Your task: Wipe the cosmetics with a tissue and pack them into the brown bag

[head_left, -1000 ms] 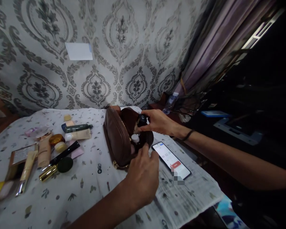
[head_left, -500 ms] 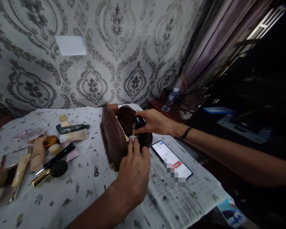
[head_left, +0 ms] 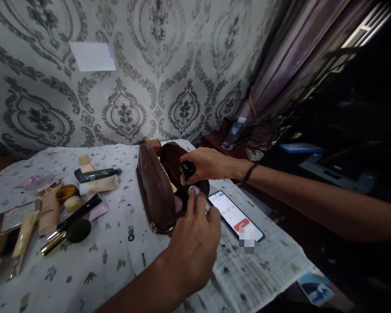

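Observation:
The brown makeup bag lies unzipped on the cloth, its mouth facing right. Over the opening, my right hand is closed on a small bottle with a glossy black cap; its paler lower part dips toward the bag. My left hand reaches in at the bag's near side, with its fingertips on a white round-topped item, most of which is hidden. A pinkish rounded thing shows inside the bag, beside the left fingers. Other contents are too dark to make out.
Left of the bag lie several cosmetics: a black tube, a dark oval brush, a beige tube, an amber jar and a mirrored palette. A lit phone rests to the right. A water bottle stands beyond.
My left hand has shifted right, and the white item has moved right with its fingertips, uncovering the pinkish thing. My right hand has moved slightly left with the black-capped bottle.

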